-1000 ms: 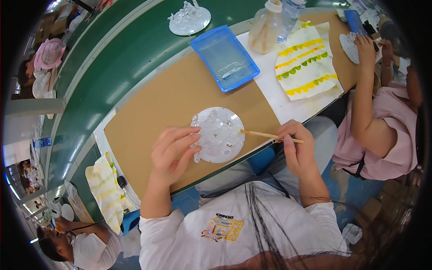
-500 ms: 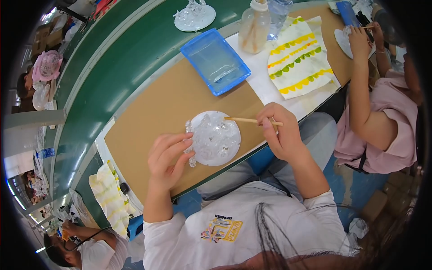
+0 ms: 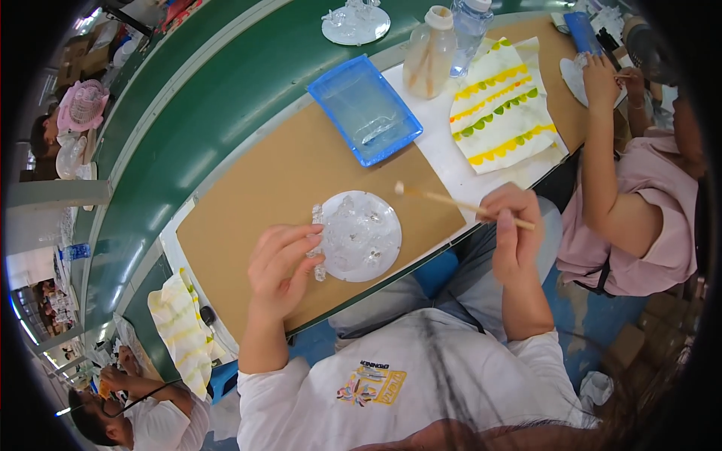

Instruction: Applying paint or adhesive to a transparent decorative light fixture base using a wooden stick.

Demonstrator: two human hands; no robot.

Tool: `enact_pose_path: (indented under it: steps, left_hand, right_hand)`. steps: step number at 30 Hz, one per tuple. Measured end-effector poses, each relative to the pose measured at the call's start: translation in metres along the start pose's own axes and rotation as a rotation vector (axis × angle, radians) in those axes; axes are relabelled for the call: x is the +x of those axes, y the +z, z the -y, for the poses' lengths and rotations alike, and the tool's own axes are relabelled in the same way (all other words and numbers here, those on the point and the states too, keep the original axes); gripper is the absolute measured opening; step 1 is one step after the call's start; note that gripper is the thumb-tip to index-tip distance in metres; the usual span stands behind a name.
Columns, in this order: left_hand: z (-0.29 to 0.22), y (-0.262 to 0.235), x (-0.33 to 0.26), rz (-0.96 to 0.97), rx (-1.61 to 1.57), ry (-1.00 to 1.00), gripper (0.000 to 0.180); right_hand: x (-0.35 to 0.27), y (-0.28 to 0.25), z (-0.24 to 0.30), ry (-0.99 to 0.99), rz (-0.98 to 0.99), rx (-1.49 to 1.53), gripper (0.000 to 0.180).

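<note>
A round white disc (image 3: 359, 263) lies on the brown board, with several clear, glassy pieces (image 3: 353, 218) on it. At its left edge, the fingertips of my left hand (image 3: 280, 263) pinch a narrow, knobbly clear plastic piece (image 3: 319, 271). Whether that piece touches the disc I cannot tell. Off to the right, my right hand (image 3: 517, 225) grips a thin wooden stick (image 3: 459, 202) between thumb and fingers. The stick's pale, thicker tip points left and hangs apart from the disc, beyond its upper right edge.
Behind the disc sits a blue-rimmed tray (image 3: 365, 110). A cloudy bottle (image 3: 430, 64) with sticks inside and a clear bottle (image 3: 469, 37) stand near a patterned cloth (image 3: 500, 113). Another disc (image 3: 356, 24) rests farther back. A co-worker (image 3: 632, 203) sits at right.
My right hand has moved right, toward me, taking the wooden stick's tip away from the disc's upper edge. My left hand keeps its place with the clear piece.
</note>
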State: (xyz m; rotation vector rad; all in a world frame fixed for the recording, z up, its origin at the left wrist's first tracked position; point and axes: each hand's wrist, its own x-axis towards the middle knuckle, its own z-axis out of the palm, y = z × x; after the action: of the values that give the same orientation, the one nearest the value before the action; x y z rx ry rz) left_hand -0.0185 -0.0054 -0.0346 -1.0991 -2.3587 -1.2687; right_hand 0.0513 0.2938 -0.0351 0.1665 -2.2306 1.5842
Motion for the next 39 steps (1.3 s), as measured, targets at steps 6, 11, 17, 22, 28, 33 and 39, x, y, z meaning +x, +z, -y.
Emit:
enact_pose_path:
  steps: [6, 11, 17, 22, 28, 33, 39]
  left_hand:
    - [0.006, -0.003, -0.005, -0.098, -0.026, -0.185, 0.03]
    - [0.0, -0.004, 0.003, -0.073, -0.017, -0.171, 0.03]
    - [0.002, -0.005, 0.0, -0.074, 0.0, -0.164, 0.032]
    - [0.004, -0.003, -0.002, -0.084, -0.005, -0.158, 0.034]
    - [0.007, -0.002, 0.0, -0.08, 0.005, -0.12, 0.035]
    - [0.006, -0.002, 0.0, -0.094, -0.01, -0.118, 0.033]
    - [0.004, -0.001, 0.0, -0.102, 0.005, -0.117, 0.033]
  right_hand:
    - [0.053, 0.014, 0.004, -0.125, -0.03, -0.191, 0.009]
    - [0.081, 0.041, -0.01, -0.066, 0.072, -0.342, 0.008]
    - [0.066, 0.026, 0.003, -0.076, 0.004, -0.271, 0.009]
    - [-0.004, 0.008, 0.007, -0.076, -0.049, -0.023, 0.009]
    - [-0.031, 0.023, -0.005, -0.02, 0.084, -0.019, 0.009]
    - [-0.035, 0.026, -0.006, -0.092, 0.072, -0.022, 0.009]
    - [-0.037, 0.026, -0.006, -0.07, 0.072, -0.027, 0.009]
